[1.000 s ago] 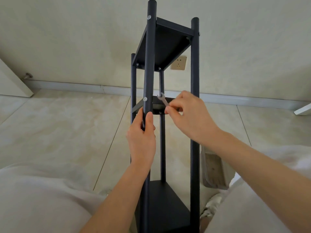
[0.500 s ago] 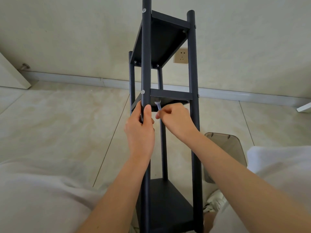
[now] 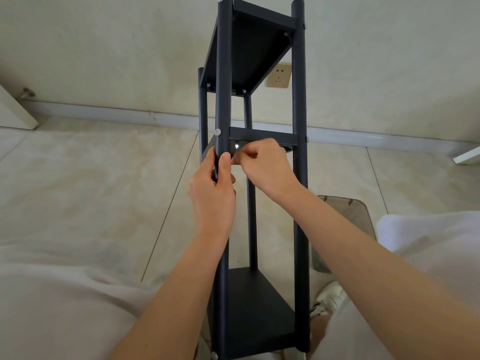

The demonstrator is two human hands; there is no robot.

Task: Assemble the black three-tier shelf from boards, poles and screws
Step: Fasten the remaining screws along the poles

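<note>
Over the last second the right hand (image 3: 262,165) has come down and in from the front edge of the middle board (image 3: 262,133) to just under it, close beside the near-left pole (image 3: 223,100). The small wrench (image 3: 237,146), which stuck up above the fingertips a second ago, is now almost buried between the pinching fingers (image 3: 249,154), only a silvery bit showing above them at the board's underside. The left hand (image 3: 213,193) has shifted its thumb slightly higher on the pole. The shelf now stands closer and taller in sight, its top cut off, and a smoky translucent container (image 3: 348,216) shows on the floor beyond the right forearm.
</note>
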